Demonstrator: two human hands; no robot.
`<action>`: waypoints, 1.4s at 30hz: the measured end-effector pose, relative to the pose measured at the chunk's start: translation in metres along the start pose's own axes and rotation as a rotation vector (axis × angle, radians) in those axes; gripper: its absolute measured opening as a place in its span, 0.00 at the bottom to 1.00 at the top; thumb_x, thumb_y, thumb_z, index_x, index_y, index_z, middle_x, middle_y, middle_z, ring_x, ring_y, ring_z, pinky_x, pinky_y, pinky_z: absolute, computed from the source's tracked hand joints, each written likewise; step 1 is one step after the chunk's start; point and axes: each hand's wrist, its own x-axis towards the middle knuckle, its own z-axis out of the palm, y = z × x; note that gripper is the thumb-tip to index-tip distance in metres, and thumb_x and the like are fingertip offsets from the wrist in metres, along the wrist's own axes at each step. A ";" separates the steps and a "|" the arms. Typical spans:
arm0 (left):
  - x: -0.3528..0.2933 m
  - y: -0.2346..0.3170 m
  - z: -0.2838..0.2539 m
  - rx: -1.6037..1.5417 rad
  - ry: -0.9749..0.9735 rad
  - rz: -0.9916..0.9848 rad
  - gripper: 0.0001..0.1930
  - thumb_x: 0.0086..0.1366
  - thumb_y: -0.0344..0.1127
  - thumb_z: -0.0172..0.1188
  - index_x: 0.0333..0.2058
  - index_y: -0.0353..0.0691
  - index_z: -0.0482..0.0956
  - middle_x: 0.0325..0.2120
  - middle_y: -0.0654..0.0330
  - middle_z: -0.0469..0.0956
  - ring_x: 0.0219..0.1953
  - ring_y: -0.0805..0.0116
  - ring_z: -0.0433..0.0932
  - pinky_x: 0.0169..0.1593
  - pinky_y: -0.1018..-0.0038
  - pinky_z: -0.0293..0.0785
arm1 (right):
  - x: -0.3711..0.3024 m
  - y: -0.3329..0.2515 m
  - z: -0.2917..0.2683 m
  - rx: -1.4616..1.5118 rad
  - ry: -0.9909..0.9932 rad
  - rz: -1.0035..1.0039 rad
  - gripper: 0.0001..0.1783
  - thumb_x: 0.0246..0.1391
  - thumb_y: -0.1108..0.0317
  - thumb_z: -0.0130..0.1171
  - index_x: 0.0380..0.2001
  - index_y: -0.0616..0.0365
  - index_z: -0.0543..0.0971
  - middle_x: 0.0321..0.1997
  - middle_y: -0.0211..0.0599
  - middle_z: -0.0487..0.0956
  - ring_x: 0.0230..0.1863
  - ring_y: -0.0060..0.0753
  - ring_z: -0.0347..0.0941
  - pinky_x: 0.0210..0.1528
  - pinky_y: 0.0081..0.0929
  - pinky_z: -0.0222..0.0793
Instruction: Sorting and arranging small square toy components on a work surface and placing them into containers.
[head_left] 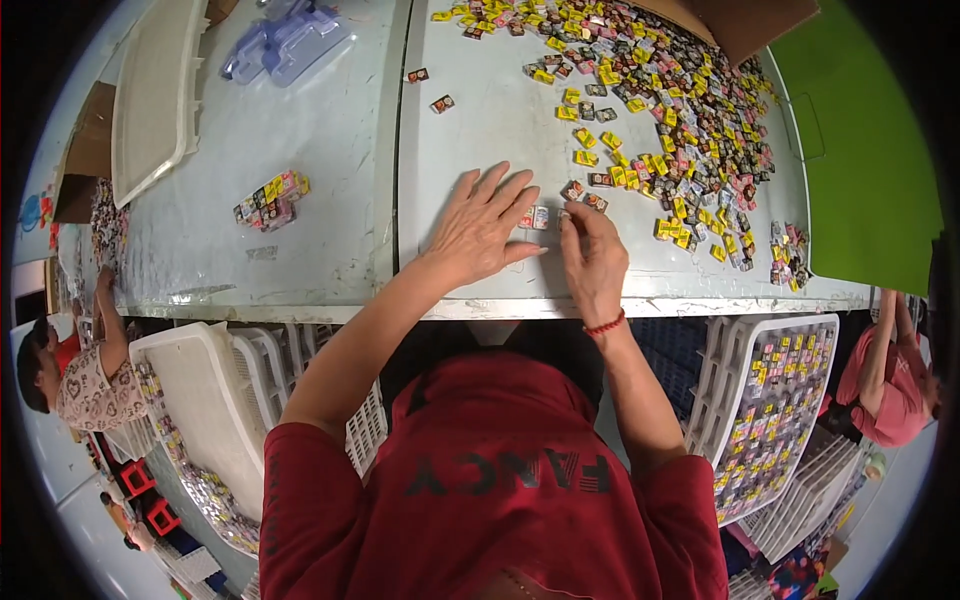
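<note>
My left hand (482, 228) lies palm down on the pale table, its fingers spread beside a short row of small candy-sized boxes (540, 217). Part of that row is covered by its fingertips. At the row's right end, my right hand (597, 262), with a red cord bracelet, pinches a small box (563, 216) between thumb and forefinger; the fingers hide much of it. Just beyond the right fingertips are a few loose dark boxes (573, 190). A large scattered pile of yellow, dark and pink boxes (690, 125) spreads across the far right.
On the left side sit a stacked cluster of boxes (272, 200), clear purplish plastic trays (287, 45) and a white tray (150, 100). Cardboard (760, 25) stands behind the pile. Below the table edge, a white crate (710, 400) holds box clusters. People work at both sides.
</note>
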 end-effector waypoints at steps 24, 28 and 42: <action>0.000 0.004 -0.007 -0.011 -0.037 0.014 0.44 0.51 0.62 0.62 0.57 0.33 0.65 0.61 0.52 0.59 0.64 0.49 0.54 0.62 0.52 0.51 | -0.013 0.000 0.017 -0.285 0.136 -0.193 0.14 0.47 0.74 0.63 0.40 0.55 0.81 0.30 0.32 0.74 0.35 0.35 0.69 0.46 0.35 0.62; 0.002 0.006 -0.008 0.012 -0.071 0.004 0.44 0.51 0.61 0.62 0.58 0.33 0.64 0.62 0.52 0.59 0.64 0.49 0.54 0.62 0.52 0.50 | -0.011 0.001 0.014 -0.291 0.125 -0.222 0.15 0.47 0.74 0.62 0.41 0.57 0.81 0.30 0.33 0.75 0.35 0.36 0.69 0.47 0.34 0.62; 0.056 -0.002 -0.008 -0.380 0.123 0.127 0.14 0.50 0.29 0.64 0.38 0.37 0.77 0.41 0.58 0.74 0.49 0.55 0.70 0.53 0.65 0.67 | 0.029 0.026 -0.049 -0.293 -0.005 -0.262 0.11 0.46 0.74 0.63 0.37 0.60 0.78 0.38 0.42 0.79 0.39 0.47 0.72 0.44 0.36 0.67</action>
